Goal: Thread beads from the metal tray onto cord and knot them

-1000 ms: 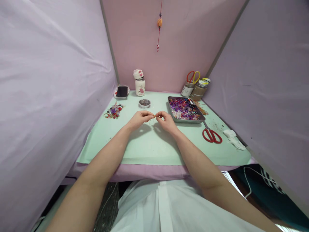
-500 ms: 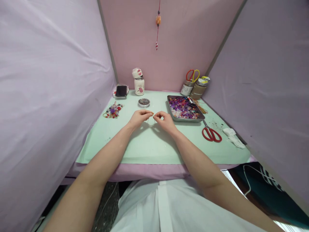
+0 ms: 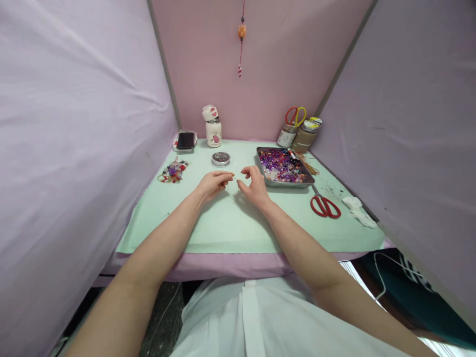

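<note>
Over the middle of the mint-green mat (image 3: 230, 223), my left hand (image 3: 212, 183) pinches one end of a thin wire loop (image 3: 232, 188) that hangs between my hands. My right hand (image 3: 253, 186) is just to the right of it, thumb and fingers curled at the wire's other end, index finger lifted. Whether the right fingertips grip the wire is too small to tell. A metal tray (image 3: 265, 174) of purple, pink and clear beads lies just right of my right hand.
Red scissors (image 3: 324, 206) and white scraps (image 3: 357, 210) lie to the right. A small round tin (image 3: 221, 157), a white jar (image 3: 213, 130), a phone (image 3: 185, 141) and a pile of beaded pieces (image 3: 173, 171) sit behind and left. Two jars (image 3: 300, 136) stand at the back right.
My hands have drawn slightly apart, and the wire loop between them has widened. My right index finger has lifted off the pinch.
</note>
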`<state>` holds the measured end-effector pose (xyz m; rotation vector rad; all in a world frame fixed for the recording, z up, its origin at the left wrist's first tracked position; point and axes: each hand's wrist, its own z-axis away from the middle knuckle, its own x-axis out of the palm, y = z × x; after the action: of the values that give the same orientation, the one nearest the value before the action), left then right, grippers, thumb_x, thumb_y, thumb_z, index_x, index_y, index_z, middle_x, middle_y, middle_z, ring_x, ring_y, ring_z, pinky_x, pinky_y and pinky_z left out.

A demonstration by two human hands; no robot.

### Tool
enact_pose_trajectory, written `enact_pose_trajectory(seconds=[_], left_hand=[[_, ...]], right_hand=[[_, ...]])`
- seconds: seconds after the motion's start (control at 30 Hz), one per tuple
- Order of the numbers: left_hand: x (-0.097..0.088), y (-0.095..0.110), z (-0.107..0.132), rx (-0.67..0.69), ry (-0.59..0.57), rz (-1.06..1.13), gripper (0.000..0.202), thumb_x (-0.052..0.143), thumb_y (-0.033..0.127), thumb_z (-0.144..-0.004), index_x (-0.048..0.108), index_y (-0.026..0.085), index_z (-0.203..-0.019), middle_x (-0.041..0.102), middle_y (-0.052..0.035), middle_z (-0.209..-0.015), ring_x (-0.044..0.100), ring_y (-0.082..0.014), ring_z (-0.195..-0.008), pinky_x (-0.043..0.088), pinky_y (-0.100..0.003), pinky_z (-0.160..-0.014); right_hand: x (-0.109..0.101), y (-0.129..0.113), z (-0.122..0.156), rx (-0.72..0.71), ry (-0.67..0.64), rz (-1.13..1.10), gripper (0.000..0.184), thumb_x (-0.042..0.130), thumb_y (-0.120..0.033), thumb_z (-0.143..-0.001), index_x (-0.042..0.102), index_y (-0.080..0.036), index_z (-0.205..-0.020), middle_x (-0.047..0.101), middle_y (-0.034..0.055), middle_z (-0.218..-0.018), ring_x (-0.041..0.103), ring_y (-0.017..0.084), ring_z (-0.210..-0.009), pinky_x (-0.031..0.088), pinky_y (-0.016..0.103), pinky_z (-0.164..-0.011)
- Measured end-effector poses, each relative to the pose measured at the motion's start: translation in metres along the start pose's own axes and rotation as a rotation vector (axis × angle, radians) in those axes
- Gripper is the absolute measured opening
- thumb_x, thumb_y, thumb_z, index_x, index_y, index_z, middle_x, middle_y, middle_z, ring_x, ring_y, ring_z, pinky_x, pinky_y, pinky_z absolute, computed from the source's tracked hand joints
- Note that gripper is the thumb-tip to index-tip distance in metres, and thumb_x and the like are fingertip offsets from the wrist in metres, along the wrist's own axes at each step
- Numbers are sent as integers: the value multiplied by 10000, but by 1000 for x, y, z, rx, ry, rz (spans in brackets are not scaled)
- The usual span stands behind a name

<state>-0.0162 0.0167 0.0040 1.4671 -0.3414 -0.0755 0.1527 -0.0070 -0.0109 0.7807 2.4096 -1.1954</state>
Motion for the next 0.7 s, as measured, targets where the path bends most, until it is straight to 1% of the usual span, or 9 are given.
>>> enact_pose_trajectory(seconds=[0.1,0.17,0.23,0.33,0.4,0.5,0.6,0.7], left_hand=[[-2,1,0,-60,-32,47,305,787,302,-566,701,130,-803,610,-46,-733,430,-68,-588,252,-212,-464],[-2,0,0,-80,-64,77,283,781,287,-573,699,128,-791,549,-17,-653,394,-61,-559,213,-207,-442],[-2,-1,-1,-92,-85,96,244,769,278,-586,694,136,-770,490,10,-602,368,-56,-539,195,-208,-434],[-1,-1,-1,-105,-107,102,205,752,274,-597,680,145,-739,491,12,-620,371,-53,-539,198,-213,-435],[-1,-1,-1,-117,-116,106,205,752,269,-593,676,148,-741,498,8,-636,374,-53,-541,196,-214,-435],[-1,-1,-1,-143,-117,93,196,750,274,-595,668,161,-733,474,16,-618,333,-52,-518,173,-220,-432],[-2,-2,-2,-157,-148,92,163,745,266,-601,648,167,-688,435,30,-584,309,-53,-509,173,-224,-439],[-2,-5,-2,-143,-167,102,156,738,264,-609,631,162,-657,424,34,-565,325,-55,-512,202,-228,-454]], right_hand=[[2,0,2,-193,-51,-2,267,513,-160,-779,548,-220,-1036,508,80,-1042,505,208,-927,378,389,-887],[4,-2,4,-305,-105,-14,288,467,-110,-787,577,-222,-1029,473,89,-1053,481,208,-977,396,368,-883],[6,-4,5,-371,-148,-3,312,428,-72,-785,612,-223,-987,452,87,-1057,460,197,-966,407,353,-873],[8,-7,6,-401,-183,71,311,417,-72,-800,648,-238,-926,451,76,-1064,431,193,-936,407,361,-865],[8,-7,6,-405,-185,124,290,431,-101,-823,659,-250,-923,460,71,-1057,418,198,-929,407,367,-852],[8,-6,5,-410,-180,167,254,453,-146,-849,664,-267,-925,472,65,-1042,413,199,-926,412,359,-830],[9,-5,5,-404,-183,150,205,472,-194,-868,665,-265,-869,490,59,-1019,421,201,-931,413,357,-830],[9,-7,5,-383,-194,74,181,489,-218,-875,657,-254,-817,518,58,-983,441,203,-940,413,367,-846]])
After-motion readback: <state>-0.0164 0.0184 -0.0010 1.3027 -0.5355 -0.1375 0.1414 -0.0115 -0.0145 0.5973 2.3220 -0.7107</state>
